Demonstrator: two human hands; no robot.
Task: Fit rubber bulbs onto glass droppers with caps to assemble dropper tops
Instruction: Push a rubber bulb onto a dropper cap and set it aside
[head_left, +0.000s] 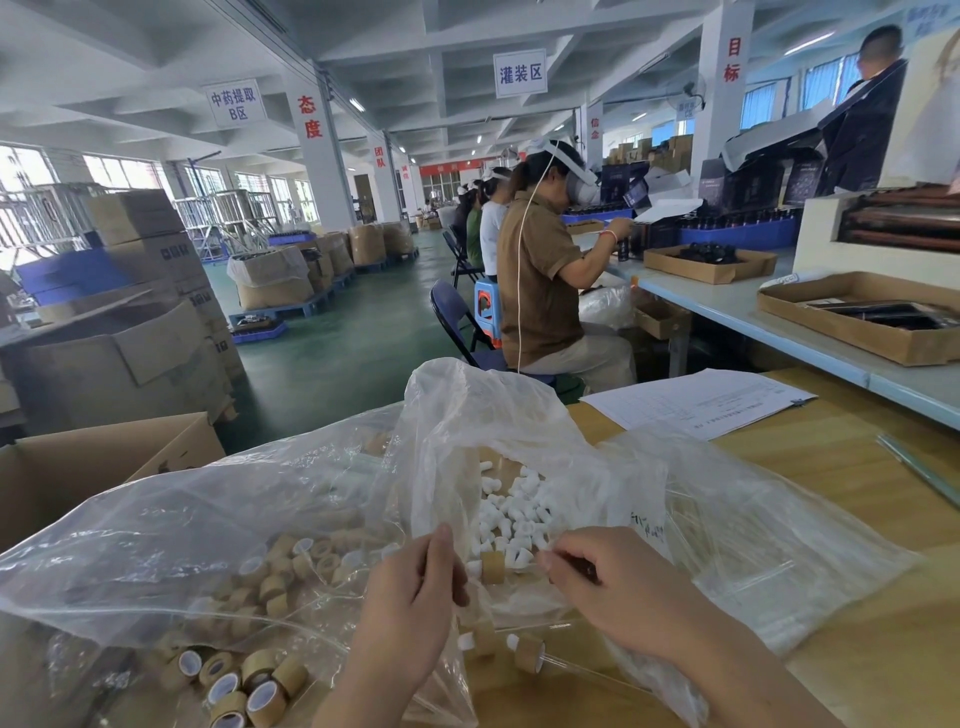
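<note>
Right hand (613, 587) fingers pinched on dropper (529, 565) beside cap (492, 566); left hand (415, 592) fingers curled, grip undeterminable. Glass stem likely brittle, slick: hold by cap. Bulbs (511, 519) light, soft, squeezable.

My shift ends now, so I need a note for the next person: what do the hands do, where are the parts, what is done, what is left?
Left hand and right hand: fingers curled, a cap between them; which one grips it is unclear.
Bulbs in the middle bag, caps in the left bag.
Done: at least two tops on the table below the hands.
Left: many caps and bulbs.
</note>
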